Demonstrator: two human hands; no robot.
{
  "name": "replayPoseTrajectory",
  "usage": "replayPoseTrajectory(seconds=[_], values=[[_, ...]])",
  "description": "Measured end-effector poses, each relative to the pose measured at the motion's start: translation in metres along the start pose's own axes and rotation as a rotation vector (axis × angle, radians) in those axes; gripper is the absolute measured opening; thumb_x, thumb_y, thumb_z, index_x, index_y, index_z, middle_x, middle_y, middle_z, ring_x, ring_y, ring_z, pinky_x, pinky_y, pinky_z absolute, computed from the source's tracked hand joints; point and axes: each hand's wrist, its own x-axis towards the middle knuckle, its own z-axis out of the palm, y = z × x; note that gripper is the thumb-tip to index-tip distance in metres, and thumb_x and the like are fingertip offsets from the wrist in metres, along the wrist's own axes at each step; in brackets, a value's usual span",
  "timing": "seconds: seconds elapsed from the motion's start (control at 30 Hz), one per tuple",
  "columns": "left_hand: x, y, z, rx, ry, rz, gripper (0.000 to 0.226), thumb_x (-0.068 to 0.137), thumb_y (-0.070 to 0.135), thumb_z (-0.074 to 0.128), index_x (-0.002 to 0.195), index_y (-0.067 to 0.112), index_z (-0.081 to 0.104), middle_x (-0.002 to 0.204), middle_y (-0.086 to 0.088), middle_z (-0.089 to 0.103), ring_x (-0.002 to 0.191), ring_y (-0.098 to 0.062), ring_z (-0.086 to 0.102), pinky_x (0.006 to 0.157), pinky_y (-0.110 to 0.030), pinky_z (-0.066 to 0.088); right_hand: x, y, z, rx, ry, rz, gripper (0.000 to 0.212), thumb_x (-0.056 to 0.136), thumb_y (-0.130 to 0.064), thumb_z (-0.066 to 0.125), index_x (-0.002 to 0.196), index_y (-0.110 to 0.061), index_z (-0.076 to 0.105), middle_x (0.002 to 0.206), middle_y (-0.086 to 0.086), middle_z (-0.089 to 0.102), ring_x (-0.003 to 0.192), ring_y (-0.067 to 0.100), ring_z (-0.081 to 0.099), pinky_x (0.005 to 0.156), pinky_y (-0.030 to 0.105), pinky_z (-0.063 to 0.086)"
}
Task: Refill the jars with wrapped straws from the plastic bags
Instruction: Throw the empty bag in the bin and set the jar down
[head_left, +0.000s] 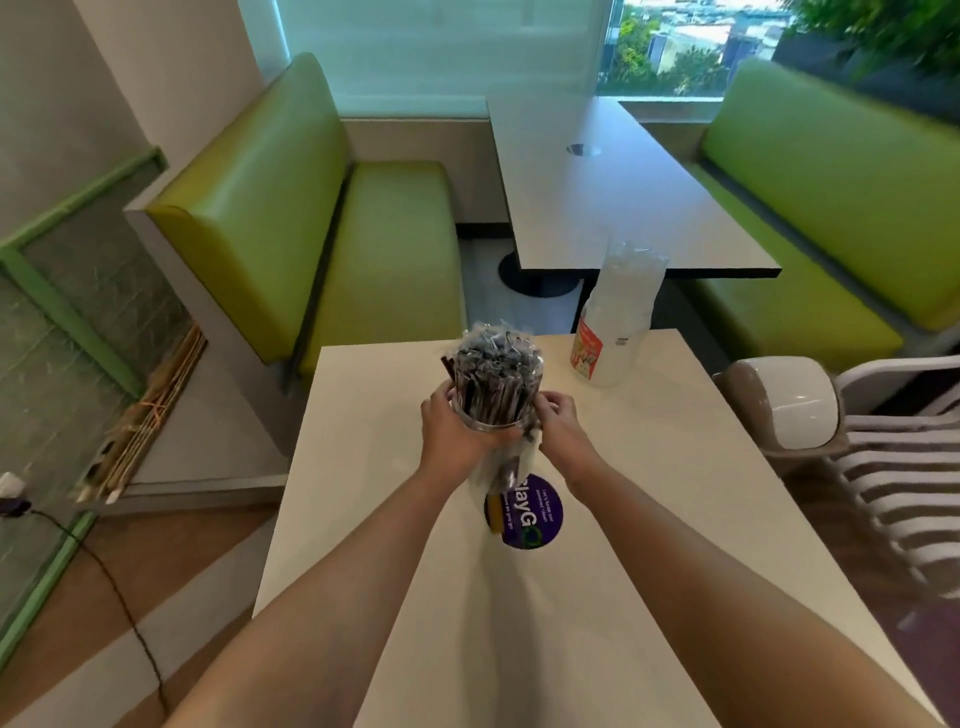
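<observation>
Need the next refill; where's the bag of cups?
In the head view, the bag of cups stands at the table's far right corner, beyond the straws.

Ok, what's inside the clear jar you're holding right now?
The jar is packed with wrapped dark straws, their crinkled wrapper ends sticking up past the rim. The left hand and right hand cover its sides, so how deep the straws reach is hidden.

A single wide-angle camera is sitting on the person's head, looking forward and down over both forearms onto a white table (395, 545) close below. It is facing toward a far window (441, 47), taking in green benches (322, 218) at left and right and a second table (613, 197) beyond. Straight edges are bending near the frame's borders.
</observation>
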Motion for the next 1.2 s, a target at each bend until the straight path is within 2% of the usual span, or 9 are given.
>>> replayPoseTrajectory(seconds=[0.13,0.37,0.47,0.57,0.7,0.8,0.87,1.03,1.2], values=[[0.046,-0.001,0.019,-0.011,0.056,-0.022,0.128,0.026,0.055,0.094,0.138,0.02,0.04,0.129,0.002,0.042,0.122,-0.018,0.048,0.105,-0.041,0.045,0.048,-0.009,-0.005,-0.052,-0.04,-0.014,0.04,0.105,-0.038,0.032,0.141,-0.02,0.036,0.137,0.005,0.048,0.104,0.007,0.05,0.084,0.025,0.04],[0.103,-0.008,0.049,0.022,0.083,-0.002,0.105,0.05,0.036,0.096,0.137,0.021,0.039,0.118,0.005,0.036,0.127,-0.022,0.042,0.107,-0.038,0.041,0.112,-0.017,-0.013,-0.104,-0.146,-0.049,0.047,0.106,-0.034,0.031,0.152,-0.026,0.026,0.152,0.0,0.036,0.137,0.015,0.035,0.102,0.027,0.029],[0.126,-0.007,0.059,0.017,0.073,0.03,0.099,0.056,0.036,0.093,0.139,0.022,0.04,0.119,0.005,0.035,0.129,-0.021,0.041,0.108,-0.035,0.039,0.138,-0.021,-0.02,-0.115,-0.168,-0.061,0.045,0.106,-0.031,0.031,0.151,-0.028,0.026,0.148,-0.005,0.039,0.133,0.009,0.035,0.102,0.025,0.033],[0.144,-0.006,0.062,0.033,0.063,0.047,0.094,0.063,0.039,0.09,0.141,0.021,0.039,0.128,0.001,0.038,0.132,-0.02,0.038,0.111,-0.036,0.034,0.155,-0.027,-0.024,-0.108,-0.168,-0.063,0.044,0.106,-0.029,0.032,0.151,-0.027,0.028,0.133,-0.005,0.045,0.119,0.006,0.04,0.092,0.02,0.038],[0.172,-0.009,0.07,0.004,0.068,0.057,0.101,0.05,0.068,0.084,0.135,0.03,0.044,0.129,0.005,0.057,0.123,-0.016,0.054,0.104,-0.045,0.045,0.184,-0.03,-0.021,-0.166,-0.134,-0.061,0.052,0.104,-0.04,0.034,0.153,-0.024,0.024,0.154,-0.001,0.035,0.141,0.017,0.032,0.109,0.03,0.028],[0.197,-0.026,0.082,-0.019,0.075,0.046,0.104,0.046,0.075,0.081,0.134,0.033,0.044,0.126,0.006,0.061,0.121,-0.016,0.057,0.102,-0.046,0.047,0.199,-0.033,-0.019,-0.167,-0.119,-0.055,0.052,0.104,-0.042,0.033,0.153,-0.026,0.024,0.156,-0.002,0.031,0.144,0.019,0.027,0.112,0.032,0.023],[0.199,-0.015,0.081,0.007,0.086,0.055,0.103,0.048,0.074,0.081,0.135,0.03,0.045,0.127,0.005,0.06,0.121,-0.017,0.056,0.103,-0.046,0.046,0.208,-0.036,-0.019,-0.152,-0.116,-0.048,0.053,0.104,-0.041,0.032,0.154,-0.024,0.023,0.157,-0.001,0.029,0.145,0.019,0.026,0.114,0.033,0.021],[0.2,0.007,0.084,0.07,0.13,0.042,0.095,0.063,0.046,0.087,0.142,0.019,0.041,0.134,-0.004,0.053,0.127,-0.024,0.048,0.107,-0.046,0.04,0.227,-0.039,-0.019,-0.108,-0.076,-0.045,0.051,0.105,-0.034,0.035,0.152,-0.017,0.027,0.156,0.0,0.031,0.144,0.017,0.028,0.112,0.027,0.021],[0.205,0.007,0.093,0.103,0.162,-0.014,0.101,0.068,0.047,0.084,0.149,0.018,0.03,0.144,-0.006,0.043,0.136,-0.027,0.037,0.111,-0.048,0.035,0.235,-0.044,-0.019,-0.087,-0.054,-0.05,0.048,0.106,-0.029,0.034,0.152,-0.014,0.029,0.155,0.001,0.032,0.144,0.017,0.028,0.108,0.022,0.022]])
